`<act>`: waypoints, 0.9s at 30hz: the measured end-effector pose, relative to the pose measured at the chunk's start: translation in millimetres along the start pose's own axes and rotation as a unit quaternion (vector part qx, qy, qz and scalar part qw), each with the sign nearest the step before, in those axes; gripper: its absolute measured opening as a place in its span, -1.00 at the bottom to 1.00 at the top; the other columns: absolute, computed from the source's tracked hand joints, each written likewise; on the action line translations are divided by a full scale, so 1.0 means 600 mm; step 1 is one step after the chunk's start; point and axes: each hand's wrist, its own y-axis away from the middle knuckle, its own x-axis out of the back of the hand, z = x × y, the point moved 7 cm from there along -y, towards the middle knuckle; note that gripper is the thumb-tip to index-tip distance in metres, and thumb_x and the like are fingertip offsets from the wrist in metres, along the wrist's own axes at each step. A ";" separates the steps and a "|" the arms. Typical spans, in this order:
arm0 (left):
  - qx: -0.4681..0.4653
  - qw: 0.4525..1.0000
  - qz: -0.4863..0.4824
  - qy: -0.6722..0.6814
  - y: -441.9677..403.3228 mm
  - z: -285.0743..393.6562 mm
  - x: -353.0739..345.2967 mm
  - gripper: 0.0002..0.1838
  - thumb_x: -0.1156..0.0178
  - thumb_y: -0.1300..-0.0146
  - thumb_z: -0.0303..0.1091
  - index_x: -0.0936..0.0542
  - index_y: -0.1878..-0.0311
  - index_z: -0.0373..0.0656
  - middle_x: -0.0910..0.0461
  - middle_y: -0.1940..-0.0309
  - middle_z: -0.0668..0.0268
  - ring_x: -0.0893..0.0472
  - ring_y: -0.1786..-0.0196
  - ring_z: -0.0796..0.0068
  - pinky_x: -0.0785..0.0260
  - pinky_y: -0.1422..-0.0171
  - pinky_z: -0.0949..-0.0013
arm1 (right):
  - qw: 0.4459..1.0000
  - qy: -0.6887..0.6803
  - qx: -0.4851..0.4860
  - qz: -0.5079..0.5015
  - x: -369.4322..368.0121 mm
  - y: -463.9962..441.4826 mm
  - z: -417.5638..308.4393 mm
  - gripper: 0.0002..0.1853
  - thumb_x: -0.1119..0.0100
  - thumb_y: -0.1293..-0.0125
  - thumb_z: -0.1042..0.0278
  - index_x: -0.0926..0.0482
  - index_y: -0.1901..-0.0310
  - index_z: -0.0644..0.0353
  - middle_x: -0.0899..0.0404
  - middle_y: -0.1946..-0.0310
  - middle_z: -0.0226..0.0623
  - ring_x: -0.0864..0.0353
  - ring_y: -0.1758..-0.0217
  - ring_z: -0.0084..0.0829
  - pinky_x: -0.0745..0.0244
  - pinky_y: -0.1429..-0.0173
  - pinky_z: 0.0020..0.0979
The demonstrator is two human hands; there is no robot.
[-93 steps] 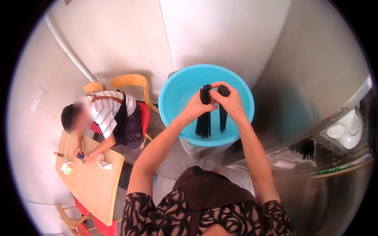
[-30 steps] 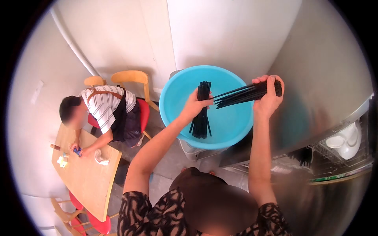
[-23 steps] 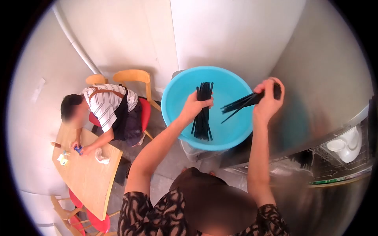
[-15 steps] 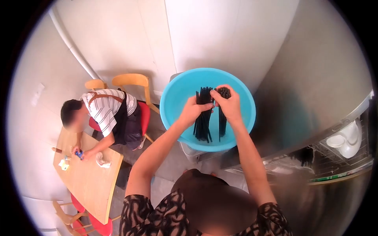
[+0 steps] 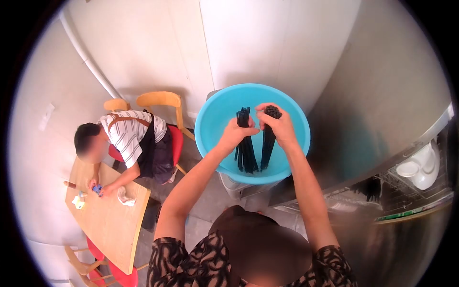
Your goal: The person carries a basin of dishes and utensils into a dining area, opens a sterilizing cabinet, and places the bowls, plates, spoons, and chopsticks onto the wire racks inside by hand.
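My left hand (image 5: 236, 133) is wrapped round a bundle of black sticks (image 5: 246, 155), whose upper ends are slightly uneven and whose lower ends fan out. My right hand (image 5: 278, 125) grips a second bundle of black sticks (image 5: 268, 148), packed tightly with the ends level at the top. Both bundles stand nearly upright, side by side, over the light blue basin (image 5: 210, 117). Their lower ends come close together inside it. The thumbs and fingers of the two hands are near each other but a small gap parts them.
At the left, a seated person (image 5: 129, 134) handles a small blue object (image 5: 97, 190) at a wooden table (image 5: 107, 215). A white cloth (image 5: 125, 197) lies there. On the right, a metal surface (image 5: 373, 110) adjoins a rack with white dishes (image 5: 423, 167).
The right-hand bundle was stretched out sideways past the basin's rim, then swung back upright beside the left one. Since the last earlier frame, the right fingers have drawn slightly away from the left bundle.
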 end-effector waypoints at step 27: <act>-0.008 0.988 -0.075 0.137 0.003 0.003 -0.012 -0.89 -0.15 -0.12 -0.59 -0.56 0.26 -0.35 -0.59 0.38 0.27 -0.54 0.29 0.51 -0.38 0.14 0.44 | 0.993 0.092 0.072 0.003 0.001 0.005 -0.013 -0.82 -0.27 -0.07 0.46 -0.57 0.29 0.35 -0.59 0.50 -0.36 -0.51 0.47 -0.64 -0.43 0.37 -0.58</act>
